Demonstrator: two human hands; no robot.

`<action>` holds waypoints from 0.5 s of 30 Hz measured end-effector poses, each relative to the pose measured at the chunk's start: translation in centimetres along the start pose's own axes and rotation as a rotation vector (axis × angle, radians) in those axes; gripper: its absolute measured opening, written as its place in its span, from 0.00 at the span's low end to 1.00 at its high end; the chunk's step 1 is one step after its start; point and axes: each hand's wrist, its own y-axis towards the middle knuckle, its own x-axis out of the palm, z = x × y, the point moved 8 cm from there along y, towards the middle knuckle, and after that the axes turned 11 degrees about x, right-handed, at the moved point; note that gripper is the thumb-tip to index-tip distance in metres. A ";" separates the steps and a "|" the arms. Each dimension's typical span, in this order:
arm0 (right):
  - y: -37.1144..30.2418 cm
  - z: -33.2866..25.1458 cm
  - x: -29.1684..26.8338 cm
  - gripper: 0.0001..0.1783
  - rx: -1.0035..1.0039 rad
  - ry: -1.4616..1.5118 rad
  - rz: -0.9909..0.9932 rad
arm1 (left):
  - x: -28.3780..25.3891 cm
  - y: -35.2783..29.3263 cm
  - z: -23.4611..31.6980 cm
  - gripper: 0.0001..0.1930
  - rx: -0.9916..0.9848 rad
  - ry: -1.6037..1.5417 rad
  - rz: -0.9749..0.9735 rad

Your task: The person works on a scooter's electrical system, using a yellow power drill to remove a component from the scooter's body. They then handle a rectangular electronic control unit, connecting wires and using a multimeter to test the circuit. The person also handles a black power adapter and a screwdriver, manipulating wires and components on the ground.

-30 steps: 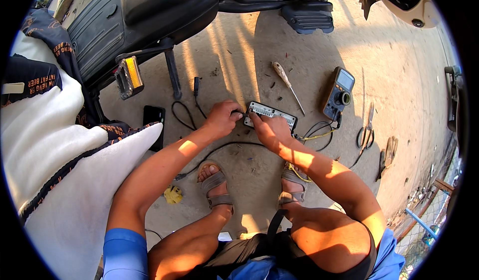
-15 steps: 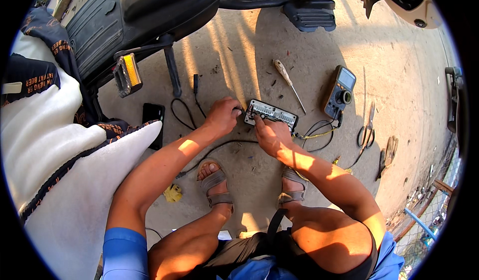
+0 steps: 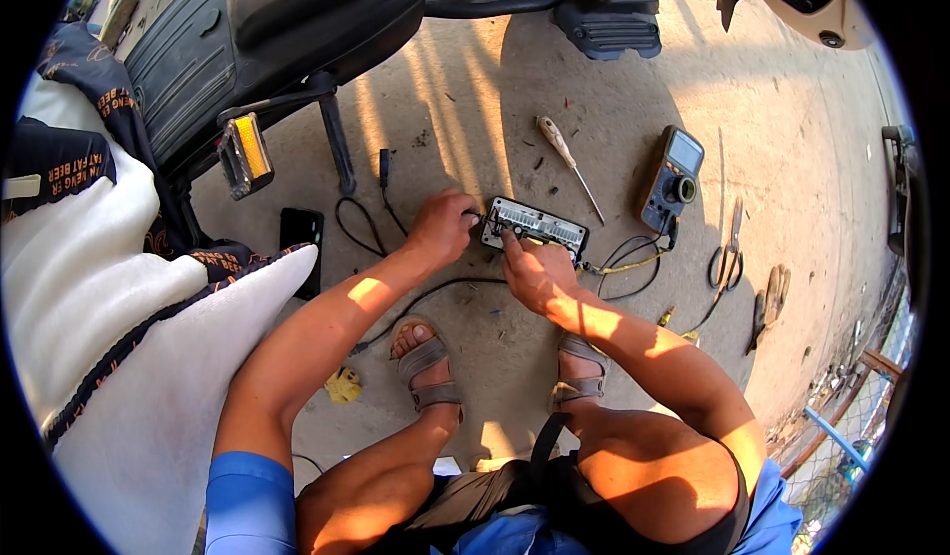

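Observation:
An opened electronic box [image 3: 535, 225], its case rim dark and its circuit board with pale metal fins exposed, lies on the concrete between my hands. My left hand [image 3: 442, 227] is closed in a pinch at the box's left end, on a thin dark cable whose tip I cannot make out. My right hand [image 3: 541, 273] grips the near side of the box, its index finger laid on the board and the thumb hidden. A multimeter [image 3: 673, 179] with a dial and screen stands to the right. Its black and yellow leads [image 3: 633, 266] run toward the box.
Beyond the box lies a screwdriver [image 3: 569, 164]; scissors [image 3: 729, 258] and pliers [image 3: 769, 308] are farther right. A black phone [image 3: 300, 248] and a looped cable [image 3: 361, 224] lie left. White padded fabric [image 3: 119, 288] fills the left side. A vehicle's black underside [image 3: 322, 21] and pedal [image 3: 246, 154] overhang the far side.
The view has shifted very slightly, so the scene sits a little farther left. Both hands keep their places at the box.

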 end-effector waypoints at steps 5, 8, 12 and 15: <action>0.1 0.0 -0.4 0.25 0.014 0.031 -0.006 | 0.2 0.4 0.0 0.07 -0.002 -0.020 -0.012; 0.3 0.0 -0.3 0.24 0.030 0.031 -0.032 | 0.3 0.6 0.0 0.07 -0.008 -0.069 -0.008; 0.3 -0.2 -0.7 0.24 0.034 0.044 -0.028 | 0.2 0.6 -0.1 0.08 -0.016 -0.075 -0.020; 0.3 -0.3 -1.0 0.23 0.040 0.060 -0.031 | 0.3 0.6 -0.3 0.08 -0.024 -0.088 -0.024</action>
